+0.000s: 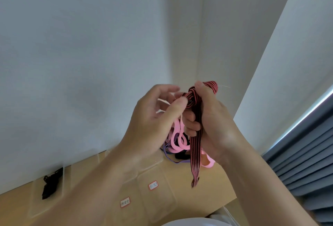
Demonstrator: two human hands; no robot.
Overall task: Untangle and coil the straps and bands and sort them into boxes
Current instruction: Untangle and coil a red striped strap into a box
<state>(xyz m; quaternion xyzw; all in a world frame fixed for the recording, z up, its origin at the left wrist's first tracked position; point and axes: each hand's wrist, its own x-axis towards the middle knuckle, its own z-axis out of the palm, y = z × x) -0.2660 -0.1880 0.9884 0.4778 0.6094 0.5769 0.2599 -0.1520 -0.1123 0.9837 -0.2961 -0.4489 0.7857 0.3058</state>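
Striped strap (196,146), pink and black, knotted end held raised between both hands, gripped in right hand (214,123), knot pinched by left hand (155,117), tail hung near pink bands (177,135).

Wall (90,63) close behind wooden table (218,180); clear boxes (158,198) fill left, middle; pink band tangle (175,139) blocks back right; bare wood right of boxes.

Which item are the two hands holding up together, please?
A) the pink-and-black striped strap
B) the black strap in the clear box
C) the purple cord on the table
A: the right hand grips the striped strap below its knot, and the left hand pinches at that knot.
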